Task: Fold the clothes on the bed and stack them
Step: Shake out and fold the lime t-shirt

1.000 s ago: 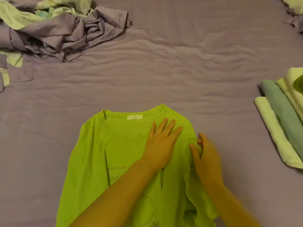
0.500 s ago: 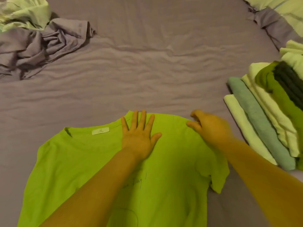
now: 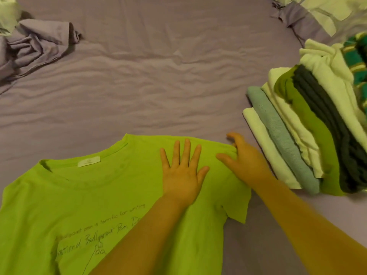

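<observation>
Left fingers: straight and spread, lying flat on the cloth; nothing is grasped.
Left hand: palm down, pressing the lime-green T-shirt near its right shoulder.
Right fingers: the thumb lies on the cloth and the other fingers curl over the shoulder edge (the picture does not plainly show whether they pinch the fabric, so I cannot tell).
Right hand: at the shirt's right shoulder seam, just beside the left hand.
T-shirt position: spread flat at the near edge of the bed, collar pointing away from the person, white neck label visible, handwritten-style print across the chest, right short sleeve lying out flat.
Folded stack: to the right of the shirt, near the right hand; layers of pale yellow, grey-green, lime and dark green.
Unfolded pile: far left, crumpled lavender cloth, well apart from the shirt.
Bed sheet: lavender, wrinkled.
</observation>
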Demonstrator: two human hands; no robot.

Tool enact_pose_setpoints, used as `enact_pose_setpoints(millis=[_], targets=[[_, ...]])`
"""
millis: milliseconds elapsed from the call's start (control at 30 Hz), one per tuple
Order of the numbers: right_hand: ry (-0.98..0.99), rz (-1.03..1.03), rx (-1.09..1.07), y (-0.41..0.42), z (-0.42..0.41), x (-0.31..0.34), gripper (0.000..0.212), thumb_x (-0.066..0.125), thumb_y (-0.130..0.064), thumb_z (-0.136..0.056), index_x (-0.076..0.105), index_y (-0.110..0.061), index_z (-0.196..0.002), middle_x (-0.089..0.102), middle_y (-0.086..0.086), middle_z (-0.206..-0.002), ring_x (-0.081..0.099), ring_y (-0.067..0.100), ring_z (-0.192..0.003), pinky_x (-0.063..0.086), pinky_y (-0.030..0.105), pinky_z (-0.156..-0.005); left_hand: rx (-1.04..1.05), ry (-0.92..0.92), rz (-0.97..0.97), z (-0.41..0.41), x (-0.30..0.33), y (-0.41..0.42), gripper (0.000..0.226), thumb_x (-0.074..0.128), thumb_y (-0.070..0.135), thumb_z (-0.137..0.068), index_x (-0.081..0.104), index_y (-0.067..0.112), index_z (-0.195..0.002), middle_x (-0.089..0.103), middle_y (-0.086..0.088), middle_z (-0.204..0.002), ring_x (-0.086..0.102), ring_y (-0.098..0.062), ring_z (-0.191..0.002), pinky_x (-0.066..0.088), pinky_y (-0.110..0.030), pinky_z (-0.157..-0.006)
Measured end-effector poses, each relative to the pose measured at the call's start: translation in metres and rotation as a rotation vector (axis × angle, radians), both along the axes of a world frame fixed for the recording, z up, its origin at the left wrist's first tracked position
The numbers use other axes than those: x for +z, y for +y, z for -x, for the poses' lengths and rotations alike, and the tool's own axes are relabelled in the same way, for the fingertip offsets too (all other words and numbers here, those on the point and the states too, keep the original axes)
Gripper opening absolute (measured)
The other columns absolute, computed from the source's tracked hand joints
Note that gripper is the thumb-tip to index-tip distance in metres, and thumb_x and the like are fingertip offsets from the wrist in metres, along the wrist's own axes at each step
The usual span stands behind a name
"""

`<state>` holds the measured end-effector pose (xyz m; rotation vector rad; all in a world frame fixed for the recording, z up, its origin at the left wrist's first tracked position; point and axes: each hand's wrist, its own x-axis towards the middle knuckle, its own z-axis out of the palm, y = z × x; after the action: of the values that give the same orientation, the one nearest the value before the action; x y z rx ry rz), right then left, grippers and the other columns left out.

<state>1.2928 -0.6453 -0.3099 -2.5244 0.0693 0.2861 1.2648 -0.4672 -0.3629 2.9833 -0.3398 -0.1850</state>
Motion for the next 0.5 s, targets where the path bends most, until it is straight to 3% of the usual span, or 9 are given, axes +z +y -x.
enact_pose_setpoints(millis=[100, 167, 233, 300, 367, 500], targets=[[0.142, -0.079, 0.040, 0.003, 0.016, 0.001, 0.078, 0.068, -0.029, -0.084, 0.022, -0.025, -0.147, 0.042, -0.001, -0.145, 0.048, 0.025, -0.124, 0.040, 0.031, -0.089, 0.013, 0.002, -0.020, 0.000, -0.004, 0.001, 0.067, 0.013, 0.059, -0.095, 0.043, 0.022, -0.142, 0.040, -0.012, -0.148, 0.036, -0.038, -0.136, 0.015, -0.064, -0.105], [0.271, 0.039, 0.073, 0.002, 0.015, 0.001, 0.064, 0.066, -0.030, -0.086, 0.033, -0.022, -0.141, 0.052, 0.006, -0.134, 0.052, 0.029, -0.116, 0.042, 0.035, -0.083, 0.023, -0.003, -0.025, 0.000, -0.004, 0.000, 0.068, 0.010, 0.059, -0.096, 0.044, 0.022, -0.141, 0.040, -0.012, -0.148, 0.035, -0.038, -0.137, 0.014, -0.064, -0.105], [0.226, 0.031, -0.035, -0.002, 0.008, 0.006, 0.028, 0.067, -0.031, -0.085, 0.053, -0.014, -0.103, 0.059, 0.011, -0.096, 0.056, 0.029, -0.088, 0.038, 0.035, -0.067, 0.056, -0.027, -0.020, 0.003, 0.000, -0.006, 0.064, 0.019, 0.056, -0.094, 0.046, 0.021, -0.140, 0.041, -0.013, -0.147, 0.035, -0.039, -0.136, 0.014, -0.063, -0.105], [0.183, -0.226, -0.191, -0.007, 0.004, 0.012, 0.027, 0.070, -0.022, -0.082, 0.048, -0.008, -0.076, 0.046, 0.012, -0.072, 0.045, 0.022, -0.068, 0.032, 0.033, -0.061, 0.053, -0.059, 0.009, 0.013, 0.002, -0.015, 0.060, 0.026, 0.050, -0.093, 0.047, 0.019, -0.139, 0.041, -0.014, -0.147, 0.035, -0.039, -0.136, 0.015, -0.063, -0.105], [0.291, -0.403, -0.259, -0.010, 0.007, 0.020, 0.018, 0.070, -0.013, -0.081, 0.056, -0.001, -0.082, 0.049, 0.012, -0.074, 0.048, 0.021, -0.068, 0.037, 0.031, -0.060, -0.027, -0.057, 0.019, 0.027, 0.002, -0.021, 0.059, 0.026, 0.050, -0.094, 0.043, 0.021, -0.142, 0.037, -0.012, -0.150, 0.031, -0.037, -0.139, 0.016, -0.064, -0.106], [0.631, -0.400, -0.168, -0.016, 0.028, 0.031, 0.020, 0.072, -0.013, -0.080, 0.066, -0.010, -0.099, 0.064, 0.001, -0.082, 0.059, 0.011, -0.071, 0.048, 0.023, -0.059, 0.001, 0.000, -0.015, 0.031, -0.004, -0.025, 0.064, 0.008, 0.055, -0.098, 0.039, 0.024, -0.144, 0.034, -0.010, -0.152, 0.028, -0.036, -0.141, 0.013, -0.065, -0.107]])
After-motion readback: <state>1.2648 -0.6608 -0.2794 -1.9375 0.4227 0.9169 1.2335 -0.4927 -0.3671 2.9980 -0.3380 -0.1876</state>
